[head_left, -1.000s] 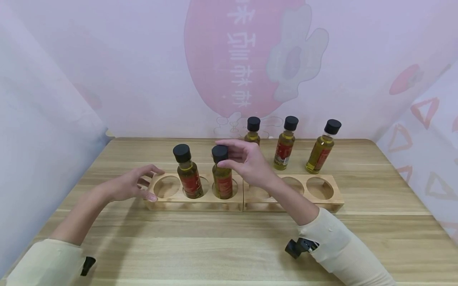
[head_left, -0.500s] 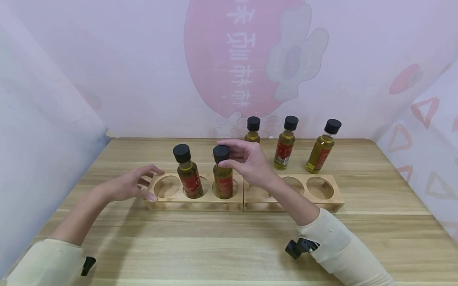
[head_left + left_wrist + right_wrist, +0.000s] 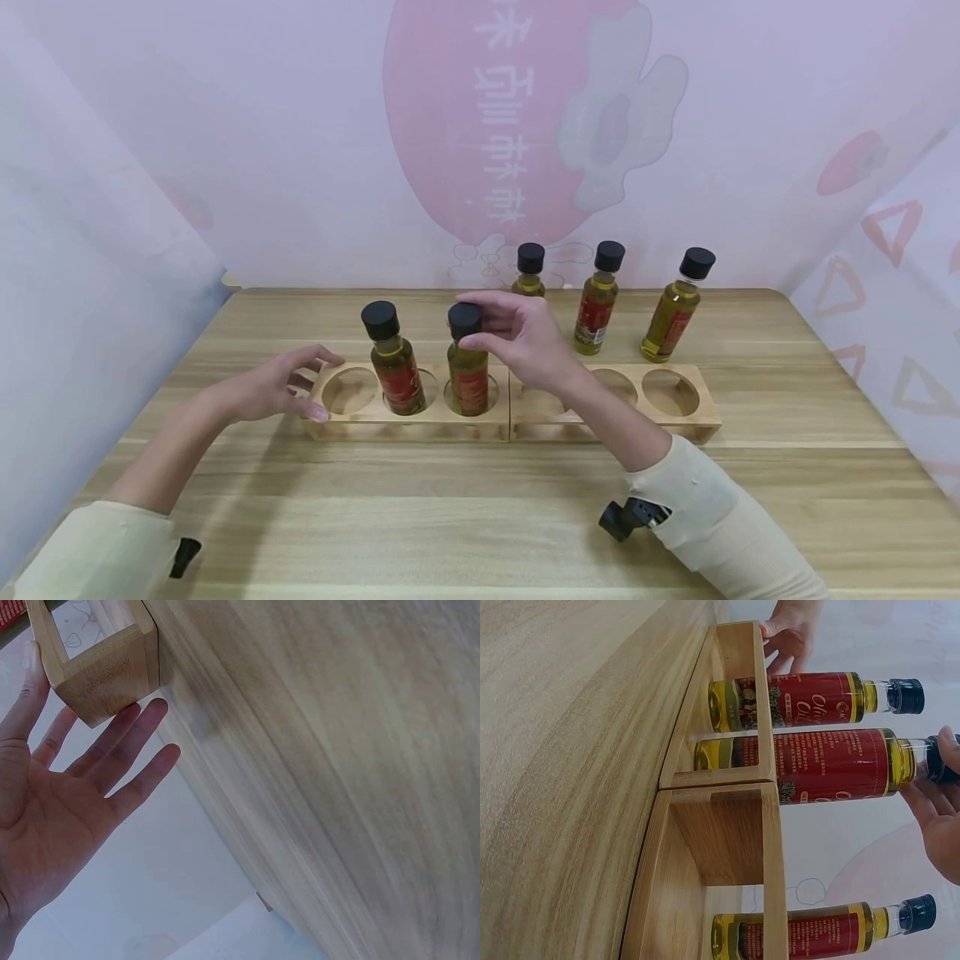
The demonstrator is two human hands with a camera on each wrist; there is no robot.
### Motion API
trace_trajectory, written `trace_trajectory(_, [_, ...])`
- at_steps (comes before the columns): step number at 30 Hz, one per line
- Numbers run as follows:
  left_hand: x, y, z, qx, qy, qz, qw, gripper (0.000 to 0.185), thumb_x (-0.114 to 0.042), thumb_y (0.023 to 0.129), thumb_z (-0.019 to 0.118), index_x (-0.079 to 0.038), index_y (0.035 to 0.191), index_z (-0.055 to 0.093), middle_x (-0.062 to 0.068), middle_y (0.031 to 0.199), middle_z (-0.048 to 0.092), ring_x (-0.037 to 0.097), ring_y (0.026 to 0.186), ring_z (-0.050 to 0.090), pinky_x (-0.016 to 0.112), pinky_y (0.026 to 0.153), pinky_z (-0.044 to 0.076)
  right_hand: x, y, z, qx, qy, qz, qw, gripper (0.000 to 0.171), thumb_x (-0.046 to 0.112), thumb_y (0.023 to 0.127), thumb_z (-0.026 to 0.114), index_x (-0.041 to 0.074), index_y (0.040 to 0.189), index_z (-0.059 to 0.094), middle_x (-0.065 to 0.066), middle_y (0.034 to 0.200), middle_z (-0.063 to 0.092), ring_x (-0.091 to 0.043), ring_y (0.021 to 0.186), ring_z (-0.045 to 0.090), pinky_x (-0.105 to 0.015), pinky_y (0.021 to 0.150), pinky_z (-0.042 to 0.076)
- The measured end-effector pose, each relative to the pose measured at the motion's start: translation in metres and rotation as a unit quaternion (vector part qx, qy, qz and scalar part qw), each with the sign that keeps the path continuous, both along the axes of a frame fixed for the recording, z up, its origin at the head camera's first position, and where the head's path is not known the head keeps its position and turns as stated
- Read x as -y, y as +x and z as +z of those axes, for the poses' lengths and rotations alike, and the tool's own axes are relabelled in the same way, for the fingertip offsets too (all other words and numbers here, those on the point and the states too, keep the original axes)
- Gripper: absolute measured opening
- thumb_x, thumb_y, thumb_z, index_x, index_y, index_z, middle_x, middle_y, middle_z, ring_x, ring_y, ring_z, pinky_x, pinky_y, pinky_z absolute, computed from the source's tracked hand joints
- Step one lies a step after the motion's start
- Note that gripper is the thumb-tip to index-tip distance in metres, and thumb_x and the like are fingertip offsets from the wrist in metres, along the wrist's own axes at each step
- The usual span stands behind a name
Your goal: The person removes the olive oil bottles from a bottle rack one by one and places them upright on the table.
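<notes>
Two wooden racks stand end to end on the table, the left rack [image 3: 408, 427] and the right rack [image 3: 637, 427]. The left rack holds two oil bottles with black caps. My right hand [image 3: 483, 327] pinches the cap of the right-hand bottle [image 3: 469, 379], which stands in the third hole; in the right wrist view this bottle [image 3: 832, 771] lies across the frame with my fingers [image 3: 939, 817] at its cap. The other bottle [image 3: 395, 375] stands in the middle hole. My left hand [image 3: 288, 382] rests with straight fingers against the left rack's end [image 3: 105, 675].
Three more oil bottles stand on the table behind the racks: one [image 3: 529, 271] partly behind my right hand, one [image 3: 596, 304], and one [image 3: 675, 312]. The right rack's three holes and the left rack's first hole hold nothing. Patterned walls close in the table [image 3: 480, 517].
My right hand has shifted the held bottle's cap slightly to the right, so the bottle stands a little straighter. The left hand has not moved.
</notes>
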State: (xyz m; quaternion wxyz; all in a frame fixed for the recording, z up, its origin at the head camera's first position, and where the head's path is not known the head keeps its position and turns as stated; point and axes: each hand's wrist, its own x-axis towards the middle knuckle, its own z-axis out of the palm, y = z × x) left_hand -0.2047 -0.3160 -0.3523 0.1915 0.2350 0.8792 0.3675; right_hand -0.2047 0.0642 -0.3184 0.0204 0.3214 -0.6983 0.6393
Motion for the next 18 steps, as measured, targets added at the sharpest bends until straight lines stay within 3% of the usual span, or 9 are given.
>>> trace_trajectory(18, [-0.0017,0.0,0.0008,0.002,0.001,0.003,1.0,0.07,-0.013,0.085,0.086,0.003,0.141,0.046,0.034,0.14,0.048,0.057,0.126,0.052,0.066,0.098,0.052,-0.0013,0.001,0.005,0.006,-0.027,-0.006,1.0,0.043,-0.015,0.086,0.075,-0.012,0.128,0.065,-0.027,0.114,0.073,-0.037,0.101,0.075,-0.038,0.091,0.062])
